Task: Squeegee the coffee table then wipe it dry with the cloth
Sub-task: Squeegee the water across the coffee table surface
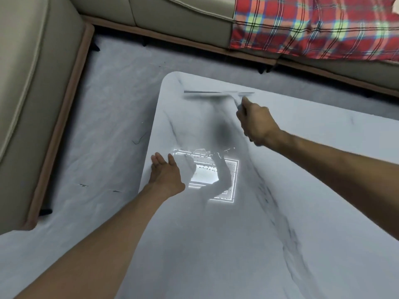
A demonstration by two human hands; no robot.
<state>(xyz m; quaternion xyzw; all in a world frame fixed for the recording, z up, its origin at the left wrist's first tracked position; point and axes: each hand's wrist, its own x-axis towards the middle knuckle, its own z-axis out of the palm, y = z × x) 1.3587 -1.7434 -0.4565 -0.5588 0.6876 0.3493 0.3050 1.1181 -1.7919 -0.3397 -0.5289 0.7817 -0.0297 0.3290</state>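
Note:
The white marble-look coffee table [269,212] fills the lower right of the view, with grey veins and a bright ceiling-light reflection near its left side. My right hand [257,124] grips the handle of a squeegee [218,94], whose long blade lies blurred across the table's far left corner. My left hand [165,172] rests on the table's left edge with its fingers straight. Water droplets show in the reflection between the hands. No cloth is in view.
A beige sofa [32,83] runs along the left and the back. A red plaid blanket [313,26] hangs over its back right part. Grey carpet [108,126] lies between the sofa and the table.

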